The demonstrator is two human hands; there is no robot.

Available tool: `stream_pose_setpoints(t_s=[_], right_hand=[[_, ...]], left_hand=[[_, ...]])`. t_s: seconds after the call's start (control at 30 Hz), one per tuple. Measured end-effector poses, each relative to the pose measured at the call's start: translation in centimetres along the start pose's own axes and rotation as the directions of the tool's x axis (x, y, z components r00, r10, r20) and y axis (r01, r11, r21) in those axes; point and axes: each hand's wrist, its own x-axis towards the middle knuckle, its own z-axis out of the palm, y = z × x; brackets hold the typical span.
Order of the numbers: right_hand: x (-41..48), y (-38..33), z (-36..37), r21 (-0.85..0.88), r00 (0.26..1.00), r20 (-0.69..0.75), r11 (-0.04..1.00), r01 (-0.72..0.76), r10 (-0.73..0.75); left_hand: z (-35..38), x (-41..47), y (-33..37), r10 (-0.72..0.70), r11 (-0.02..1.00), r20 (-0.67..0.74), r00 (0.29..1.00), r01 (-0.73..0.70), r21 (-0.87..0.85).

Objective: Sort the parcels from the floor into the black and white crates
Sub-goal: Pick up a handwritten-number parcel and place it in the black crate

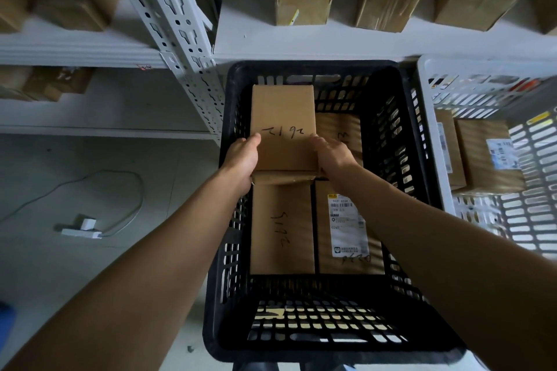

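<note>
Position: the held parcel (283,117) is inside the black crate (401,129), in the 11 o'clock quarter of its floor space. The white crate (429,135) stands just beside, at 3 o'clock.

Key relation: the parcel's long axis runs 12 to 6 o'clock, away from the person. Both hands are at its 6 o'clock end. The left hand (241,156) is on the 9 o'clock edge and the right hand (333,156) on the 3 o'clock edge. Neither hand is clearly nearer. In my judgement, setting it down means lowering this near end straight down.

Grip: each hand wraps its side edge, thumb on the top face. The fingers beneath are hidden. Whether the far end already rests on anything cannot be told.

Condition: plain brown cardboard, flat top, handwritten black digits near the hands, no label visible.

Neighbours: a marked parcel (281,229) at 7 o'clock, its far end overlapped by the held one; a labelled parcel (346,229) at 5 o'clock; a taped parcel (340,126) at 1 o'clock, close alongside.
</note>
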Motion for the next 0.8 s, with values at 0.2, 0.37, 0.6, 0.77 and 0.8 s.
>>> stream_pose_setpoints(t_s=[0.2,0.37,0.6,0.77,0.8], right_hand=[[-0.9,-0.4,0.4,0.003,1.000,-0.019,1.000,-0.019,0.019],[-1.5,-0.2,0.0,0.021,0.999,-0.031,0.999,-0.033,0.034],[-1.5,-0.5,-0.2,0.064,0.998,-0.065,0.998,-0.005,0.009],[-1.5,-0.3,-1.6,0.059,0.981,-0.193,0.998,0.024,-0.012],[-1.4,-0.2,-2.0,0.056,0.974,-0.226,0.998,0.023,-0.010]], left_hand=[[0.1,-0.4,0.2,-0.025,1.000,0.011,1.000,0.025,-0.003],[-0.4,-1.1,0.1,-0.064,0.998,0.030,0.998,0.064,-0.015],[-0.3,-1.3,0.2,0.004,1.000,0.001,1.000,-0.004,-0.014],[1.1,-1.9,0.0,0.040,0.999,0.037,0.999,-0.041,0.029],[1.6,-2.1,0.1,0.040,0.999,0.059,0.997,-0.042,0.032]])
